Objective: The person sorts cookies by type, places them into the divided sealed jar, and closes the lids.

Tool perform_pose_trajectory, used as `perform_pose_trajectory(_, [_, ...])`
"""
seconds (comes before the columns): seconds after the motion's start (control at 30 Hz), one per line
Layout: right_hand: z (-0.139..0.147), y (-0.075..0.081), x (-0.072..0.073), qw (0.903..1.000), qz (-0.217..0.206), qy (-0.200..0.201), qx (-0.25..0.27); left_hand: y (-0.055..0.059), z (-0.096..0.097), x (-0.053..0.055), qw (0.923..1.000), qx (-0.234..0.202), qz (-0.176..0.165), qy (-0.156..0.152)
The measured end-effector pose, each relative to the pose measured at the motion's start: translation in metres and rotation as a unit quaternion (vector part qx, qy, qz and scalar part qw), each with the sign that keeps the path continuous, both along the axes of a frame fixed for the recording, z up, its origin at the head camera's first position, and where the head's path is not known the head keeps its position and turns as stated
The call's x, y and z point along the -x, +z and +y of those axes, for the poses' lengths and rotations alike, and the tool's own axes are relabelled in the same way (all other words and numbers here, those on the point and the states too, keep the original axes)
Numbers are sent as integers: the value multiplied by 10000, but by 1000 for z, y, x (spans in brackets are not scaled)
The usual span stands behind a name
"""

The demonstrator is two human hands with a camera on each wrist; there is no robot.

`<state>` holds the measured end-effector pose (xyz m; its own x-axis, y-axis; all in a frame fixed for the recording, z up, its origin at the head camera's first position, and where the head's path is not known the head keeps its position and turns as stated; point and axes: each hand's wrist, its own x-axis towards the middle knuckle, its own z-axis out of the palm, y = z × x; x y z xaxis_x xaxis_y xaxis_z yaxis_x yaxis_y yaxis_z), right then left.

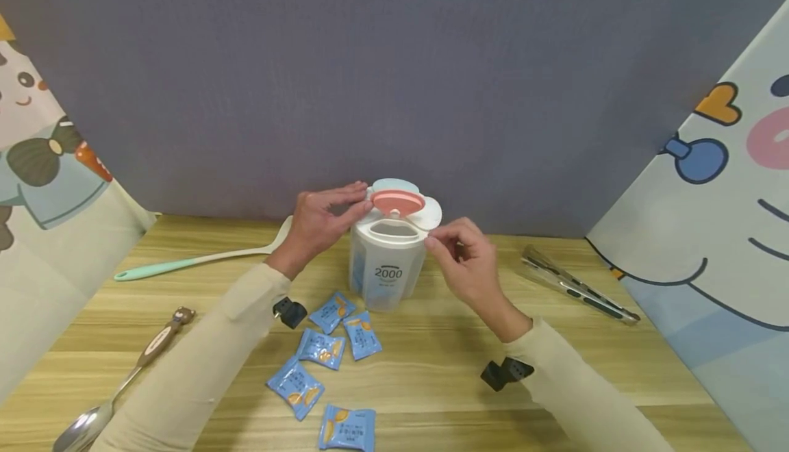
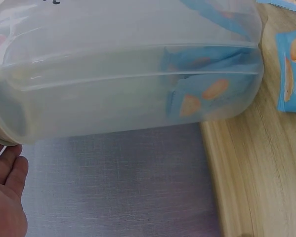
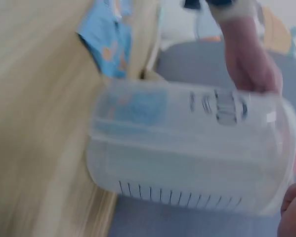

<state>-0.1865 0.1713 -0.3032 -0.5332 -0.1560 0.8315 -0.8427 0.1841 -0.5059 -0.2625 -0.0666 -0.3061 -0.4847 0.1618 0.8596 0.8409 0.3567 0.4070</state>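
A clear plastic storage canister marked 2000 stands upright near the back wall. Its lid has coloured petal flaps. The pink flap is raised above an opening. Blue snack packets show through the canister's lower part. My left hand touches the lid's left side with fairly straight fingers. At the right edge of the lid, my right hand has its thumb and index finger together, pinching the rim. In the right wrist view only a small part of the right fingers shows.
Several blue snack packets lie in front of the canister. A mint-handled utensil lies at left, behind a metal spoon with a bear-topped handle. Metal tongs lie at right. A grey wall stands behind.
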Motion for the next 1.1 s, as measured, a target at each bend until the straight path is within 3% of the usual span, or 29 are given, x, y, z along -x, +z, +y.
perform_pose_trajectory(0.1, [0, -17, -13, 9955, -108, 647, -688, 1, 0, -1, 10000, 21, -79, -9])
perform_pose_trajectory(0.17, [-2, -29, -24, 9826, -336, 1210, -1368, 3, -1, -1, 9999, 45, -147, -12])
perform_pose_trajectory(0.27, [-8, -45, -43, 9440, -879, 1874, -2568, 4, -1, -2, 9995, 73, -297, 16])
perform_pose_trajectory(0.4, [-14, -64, -61, 8833, -1234, 2074, -4018, 4, -2, -1, 9989, -29, -473, -34])
perform_pose_trajectory(0.5, [-18, -76, -67, 8601, -1264, 1953, -4540, 3, -1, -1, 9986, -99, -510, -60])
perform_pose_trajectory(0.73, [-24, -91, -74, 8492, -1217, 1827, -4802, 2, 1, 0, 9987, -156, -492, -53])
perform_pose_trajectory(1.1, [-26, -98, -80, 8529, -891, 1602, -4889, 1, 1, 0, 9983, -275, -514, -77])
